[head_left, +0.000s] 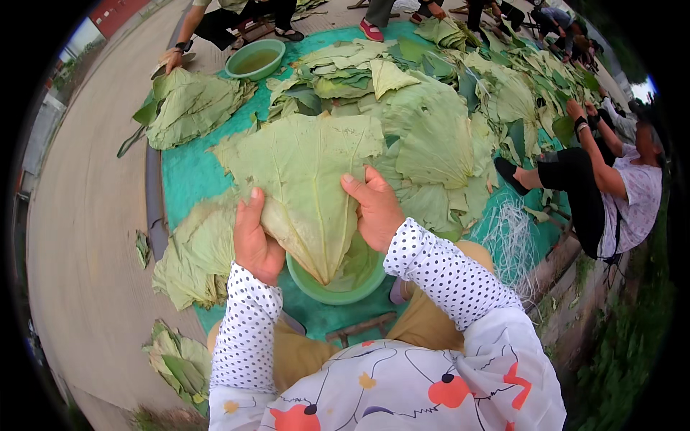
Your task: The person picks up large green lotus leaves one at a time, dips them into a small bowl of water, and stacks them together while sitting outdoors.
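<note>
A pale green folded lotus leaf [315, 172] is held up before me, its narrow pointed end towards my body. My left hand [257, 240] grips its left edge, thumb pointing up. On the opposite edge, my right hand [375, 207] pinches the leaf with the thumb on top. Beneath the leaf's tip stands a green plastic basin [337, 299] with water in it, partly hidden by the leaf. A stack of folded lotus leaves [202, 250] lies left of my left hand. Broad flattened leaves [431, 134] are heaped beyond my right hand.
A green ground sheet [191, 167] lies under everything. White plastic strings [509, 242] are bunched at right, near a seated person [625, 183]. Across the sheet, another person's hand [173, 58] touches a leaf bundle [197, 105] near a second basin [256, 59]. More leaves [180, 366] lie at lower left.
</note>
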The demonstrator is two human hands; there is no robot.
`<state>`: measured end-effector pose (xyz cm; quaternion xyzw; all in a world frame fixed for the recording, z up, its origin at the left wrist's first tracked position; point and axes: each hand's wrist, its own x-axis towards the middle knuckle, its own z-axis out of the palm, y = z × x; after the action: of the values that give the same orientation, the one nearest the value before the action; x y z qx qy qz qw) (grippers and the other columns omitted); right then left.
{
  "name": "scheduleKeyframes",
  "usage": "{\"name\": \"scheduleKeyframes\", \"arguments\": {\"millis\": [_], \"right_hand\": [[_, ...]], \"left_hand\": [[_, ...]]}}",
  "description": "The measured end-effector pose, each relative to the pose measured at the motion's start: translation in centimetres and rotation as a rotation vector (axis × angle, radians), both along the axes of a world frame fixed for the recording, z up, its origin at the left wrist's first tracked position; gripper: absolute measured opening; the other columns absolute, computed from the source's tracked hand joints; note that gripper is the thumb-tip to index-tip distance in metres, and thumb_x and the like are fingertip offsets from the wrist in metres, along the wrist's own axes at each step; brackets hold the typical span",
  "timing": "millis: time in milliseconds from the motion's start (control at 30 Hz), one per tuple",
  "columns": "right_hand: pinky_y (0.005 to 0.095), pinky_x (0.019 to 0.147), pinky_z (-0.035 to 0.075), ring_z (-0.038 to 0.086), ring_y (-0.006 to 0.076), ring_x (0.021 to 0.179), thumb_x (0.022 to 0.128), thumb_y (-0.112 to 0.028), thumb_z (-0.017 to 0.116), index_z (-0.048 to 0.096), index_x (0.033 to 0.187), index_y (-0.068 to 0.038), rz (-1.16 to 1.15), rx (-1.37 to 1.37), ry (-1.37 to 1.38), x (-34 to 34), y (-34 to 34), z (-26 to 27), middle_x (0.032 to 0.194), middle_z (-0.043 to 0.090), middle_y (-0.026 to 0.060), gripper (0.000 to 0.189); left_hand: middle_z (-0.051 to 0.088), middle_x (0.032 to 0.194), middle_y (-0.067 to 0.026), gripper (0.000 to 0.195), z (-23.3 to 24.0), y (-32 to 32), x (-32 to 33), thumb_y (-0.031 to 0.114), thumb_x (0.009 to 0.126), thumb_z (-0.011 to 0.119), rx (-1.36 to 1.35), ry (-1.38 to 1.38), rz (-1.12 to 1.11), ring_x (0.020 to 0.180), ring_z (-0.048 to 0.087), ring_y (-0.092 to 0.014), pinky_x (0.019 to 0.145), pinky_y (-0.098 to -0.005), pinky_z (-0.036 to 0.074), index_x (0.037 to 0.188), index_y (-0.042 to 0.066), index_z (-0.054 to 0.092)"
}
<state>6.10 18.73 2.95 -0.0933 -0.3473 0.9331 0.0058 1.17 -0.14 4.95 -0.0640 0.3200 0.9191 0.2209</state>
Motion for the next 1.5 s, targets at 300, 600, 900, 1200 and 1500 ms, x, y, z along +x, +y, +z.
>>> {"name": "scheduleKeyframes", "arguments": {"millis": [300, 600, 900, 1200, 1500], "right_hand": [[0.0324, 0.097, 0.045, 0.056, 0.0165, 0.11, 0.098, -0.008, 0.052, 0.045, 0.133, 0.001, -0.139, 0.125, -0.007, 1.0, 0.3, 0.0, 0.125, 0.058, 0.0099, 0.037], [0.0309, 0.093, 0.046, 0.058, 0.0164, 0.106, 0.097, -0.007, 0.052, 0.048, 0.128, 0.0, -0.167, 0.172, -0.053, 1.3, 1.1, -0.4, 0.123, 0.06, 0.0085, 0.031], [0.0313, 0.092, 0.047, 0.058, 0.0165, 0.106, 0.097, -0.008, 0.053, 0.047, 0.129, 0.0, -0.208, 0.163, -0.08, 1.3, 2.1, 0.0, 0.123, 0.06, 0.0084, 0.033], [0.0276, 0.089, 0.046, 0.056, 0.0132, 0.106, 0.093, -0.01, 0.06, 0.055, 0.124, 0.0, 0.01, 0.494, -0.143, 2.1, 3.0, -0.9, 0.117, 0.062, 0.0067, 0.032], [0.0312, 0.088, 0.049, 0.062, 0.0137, 0.098, 0.093, -0.014, 0.064, 0.06, 0.116, -0.001, -0.213, 0.235, 0.024, 1.5, 3.8, 0.9, 0.113, 0.066, 0.006, 0.026]], "left_hand": [[0.062, 0.105, -0.0085, 0.025, -1.7, 0.4, -0.3, 0.019, 0.093, 0.066, -0.352, 0.059, 0.258, 0.092, 0.061, -0.017, 0.082, -0.0348, 0.053, 0.106, 0.005, 0.05], [0.055, 0.078, -0.0012, 0.027, -1.8, 0.5, -0.5, 0.028, 0.092, 0.068, -0.572, 0.103, 0.389, 0.071, 0.055, -0.009, 0.061, -0.0271, 0.049, 0.091, 0.007, 0.05], [0.061, 0.084, -0.0027, 0.027, -0.9, -0.1, -0.5, 0.032, 0.094, 0.064, -0.476, 0.063, 0.283, 0.073, 0.061, -0.014, 0.063, -0.0312, 0.052, 0.099, 0.007, 0.053], [0.061, 0.125, -0.0102, 0.041, -0.1, -2.1, -1.4, 0.017, 0.092, 0.065, -0.265, 0.022, 0.068, 0.111, 0.06, -0.026, 0.096, -0.042, 0.049, 0.128, 0.002, 0.053], [0.064, 0.114, -0.0102, 0.027, 0.4, -1.3, -0.9, 0.011, 0.093, 0.062, -0.374, -0.058, 0.202, 0.101, 0.063, -0.025, 0.087, -0.0412, 0.053, 0.118, 0.0, 0.055]]}}
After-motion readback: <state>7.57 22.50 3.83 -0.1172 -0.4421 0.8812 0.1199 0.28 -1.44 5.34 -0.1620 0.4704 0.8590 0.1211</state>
